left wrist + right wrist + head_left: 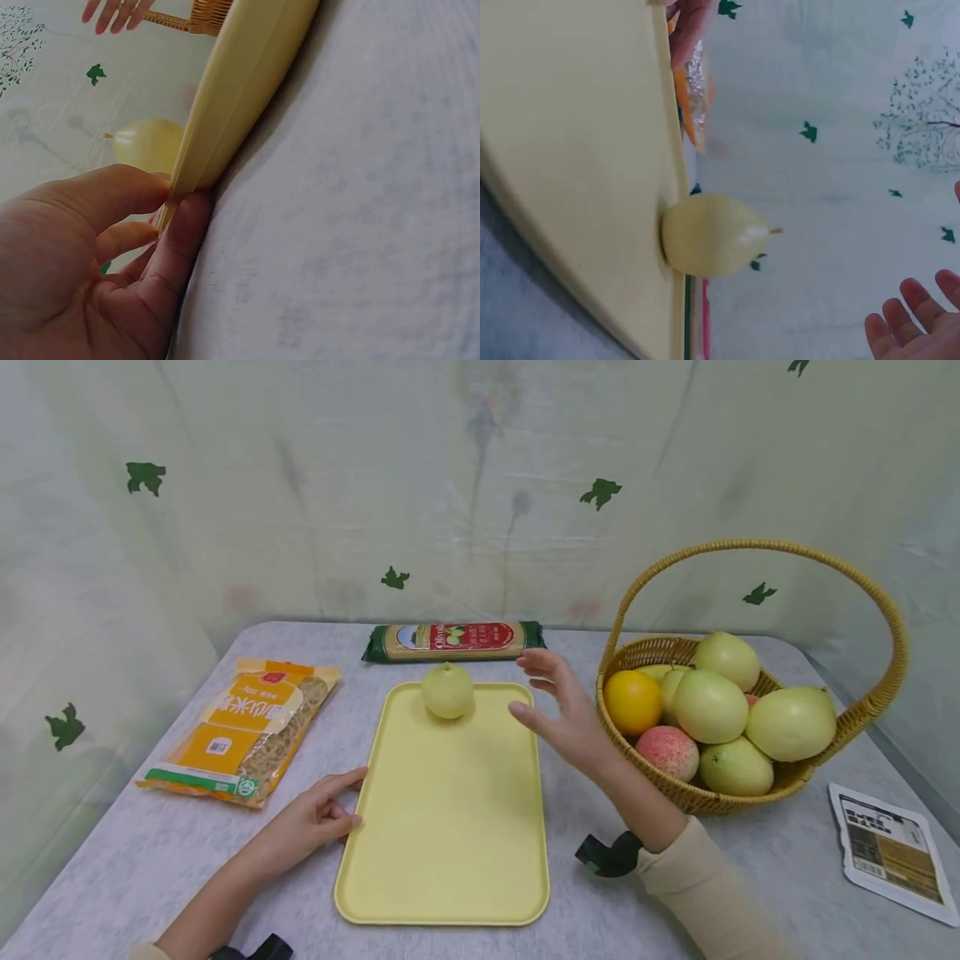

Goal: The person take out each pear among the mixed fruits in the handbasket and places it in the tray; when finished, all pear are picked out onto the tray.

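Observation:
A pale yellow tray lies lengthwise on the table, with one pale green pear standing upright near its far edge. My left hand pinches the tray's left rim; the left wrist view shows the thumb above and a finger below it. Over the far right part of the tray, my right hand is held in the air, fingers spread and holding nothing. It is to the right of the pear and apart from it. In the right wrist view its fingertips appear at the lower right.
A wicker basket with a tall handle stands right, holding pears, an orange and a peach. An orange pasta bag lies left. A long pasta packet lies behind the tray. A white pouch lies far right.

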Tool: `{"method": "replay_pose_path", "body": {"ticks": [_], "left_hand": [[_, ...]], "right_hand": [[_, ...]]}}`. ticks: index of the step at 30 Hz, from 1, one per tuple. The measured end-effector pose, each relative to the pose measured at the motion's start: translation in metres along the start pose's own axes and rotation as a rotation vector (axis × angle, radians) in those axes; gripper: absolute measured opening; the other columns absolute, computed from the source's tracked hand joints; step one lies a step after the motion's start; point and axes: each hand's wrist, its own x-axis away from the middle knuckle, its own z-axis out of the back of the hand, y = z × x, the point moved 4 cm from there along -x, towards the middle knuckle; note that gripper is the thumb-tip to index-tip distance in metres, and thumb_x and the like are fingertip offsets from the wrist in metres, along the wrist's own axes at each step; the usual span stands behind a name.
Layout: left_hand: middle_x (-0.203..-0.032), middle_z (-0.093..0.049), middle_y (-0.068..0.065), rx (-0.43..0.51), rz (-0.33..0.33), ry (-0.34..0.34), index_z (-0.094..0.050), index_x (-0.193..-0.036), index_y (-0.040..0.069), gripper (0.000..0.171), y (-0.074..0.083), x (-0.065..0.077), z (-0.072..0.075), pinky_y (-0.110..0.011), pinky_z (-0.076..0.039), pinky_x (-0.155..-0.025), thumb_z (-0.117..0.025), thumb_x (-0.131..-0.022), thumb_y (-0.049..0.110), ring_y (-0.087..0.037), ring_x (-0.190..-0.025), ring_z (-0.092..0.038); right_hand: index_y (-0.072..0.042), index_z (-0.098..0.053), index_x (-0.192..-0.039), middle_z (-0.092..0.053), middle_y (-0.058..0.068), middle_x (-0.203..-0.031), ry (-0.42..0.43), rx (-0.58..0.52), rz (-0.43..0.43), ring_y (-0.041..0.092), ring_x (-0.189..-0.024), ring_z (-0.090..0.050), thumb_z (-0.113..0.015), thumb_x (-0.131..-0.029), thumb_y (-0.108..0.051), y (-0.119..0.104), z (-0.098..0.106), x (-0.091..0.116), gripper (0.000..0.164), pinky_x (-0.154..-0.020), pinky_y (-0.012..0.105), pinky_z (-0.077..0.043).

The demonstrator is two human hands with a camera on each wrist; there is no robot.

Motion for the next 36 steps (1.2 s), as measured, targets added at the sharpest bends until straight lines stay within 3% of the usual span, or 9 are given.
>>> {"method": "replay_pose_path", "body": {"ticks": [5, 12, 16, 22, 26, 36], "left_hand": [[-0.128, -0.032, -0.018, 0.002, -0.003, 0.000, -0.028, -0.141, 0.005, 0.066, 0.000, 0.000, 0.000, -0.026, -0.046, -0.060, -0.062, -0.085, 0.016, -0.017, -0.072, -0.053], [-0.129, -0.032, -0.019, 0.017, -0.004, -0.006, -0.027, -0.141, 0.005, 0.066, -0.001, 0.000, 0.000, -0.026, -0.046, -0.060, -0.062, -0.086, 0.016, -0.018, -0.072, -0.053], [-0.130, -0.032, -0.018, 0.016, 0.002, -0.006, -0.027, -0.141, 0.005, 0.066, -0.001, 0.000, 0.000, -0.026, -0.046, -0.060, -0.062, -0.086, 0.016, -0.018, -0.073, -0.053], [-0.130, -0.032, -0.018, 0.002, 0.000, -0.002, -0.028, -0.141, 0.005, 0.066, 0.000, 0.000, 0.000, -0.026, -0.046, -0.060, -0.062, -0.086, 0.016, -0.018, -0.072, -0.053], [-0.130, -0.032, -0.018, 0.002, -0.004, -0.003, -0.028, -0.141, 0.005, 0.066, 0.000, 0.000, 0.000, -0.026, -0.046, -0.060, -0.062, -0.086, 0.016, -0.018, -0.072, -0.053], [-0.129, -0.032, -0.018, 0.009, -0.004, -0.005, -0.027, -0.141, 0.005, 0.066, 0.000, 0.001, 0.000, -0.026, -0.046, -0.061, -0.062, -0.086, 0.016, -0.018, -0.073, -0.053]], "right_hand": [[0.000, -0.036, -0.131, -0.042, 0.014, -0.127, 0.097, 0.100, 0.162, 0.022, -0.117, -0.039, -0.068, -0.080, -0.008, 0.005, 0.042, 0.022, 0.060, -0.098, 0.034, -0.029], [0.011, -0.037, -0.125, -0.042, 0.024, -0.123, 0.238, 0.185, 0.193, 0.022, -0.116, -0.037, -0.069, -0.077, -0.003, -0.014, 0.080, 0.045, 0.060, -0.099, 0.029, -0.024], [0.009, -0.039, -0.127, -0.042, 0.024, -0.124, 0.302, 0.249, 0.147, 0.019, -0.117, -0.037, -0.070, -0.072, 0.002, -0.003, 0.098, 0.054, 0.063, -0.098, 0.028, -0.023], [-0.005, -0.041, -0.132, -0.043, 0.010, -0.129, 0.343, 0.308, 0.044, 0.013, -0.119, -0.035, -0.075, -0.066, 0.001, 0.022, 0.120, 0.063, 0.074, -0.098, 0.032, -0.022], [-0.009, -0.041, -0.133, -0.042, 0.005, -0.130, 0.359, 0.341, -0.010, 0.013, -0.119, -0.033, -0.076, -0.065, 0.001, 0.028, 0.129, 0.067, 0.076, -0.098, 0.033, -0.021], [-0.009, -0.039, -0.134, -0.041, 0.007, -0.131, 0.377, 0.387, -0.048, 0.016, -0.120, -0.033, -0.077, -0.064, 0.002, 0.038, 0.139, 0.071, 0.080, -0.099, 0.034, -0.021]]}}
